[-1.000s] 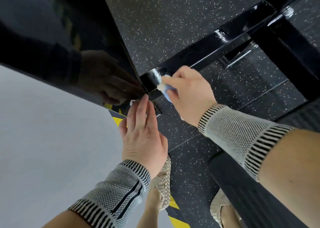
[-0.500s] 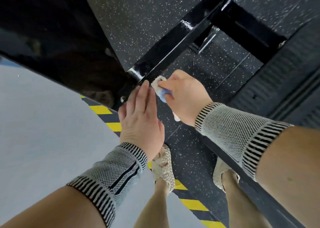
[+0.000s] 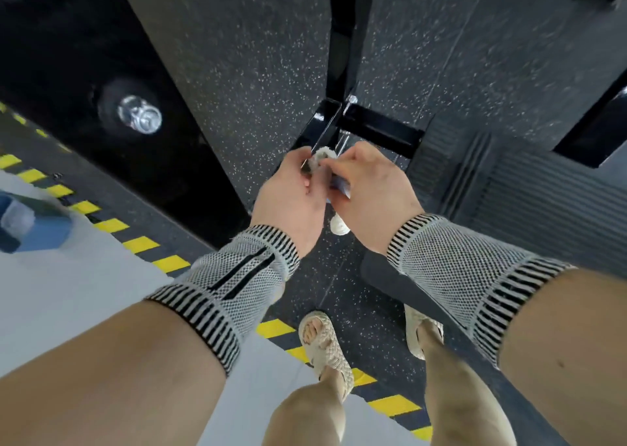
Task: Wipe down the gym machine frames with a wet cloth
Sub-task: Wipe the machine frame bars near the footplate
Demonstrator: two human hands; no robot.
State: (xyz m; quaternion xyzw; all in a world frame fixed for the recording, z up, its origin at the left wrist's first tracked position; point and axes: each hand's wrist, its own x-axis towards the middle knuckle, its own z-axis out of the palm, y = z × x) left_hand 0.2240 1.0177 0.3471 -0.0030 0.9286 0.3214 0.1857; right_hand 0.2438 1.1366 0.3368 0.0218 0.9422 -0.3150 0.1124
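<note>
Cloth (image 3: 325,158): soft, light, damp by the task's account; I judge it best bunched firmly, not taken by a loose corner. My left hand (image 3: 291,194) and right hand (image 3: 369,191) both pinch it, fingers curled, over the black frame (image 3: 325,120). One end dangles below my right palm.
</note>
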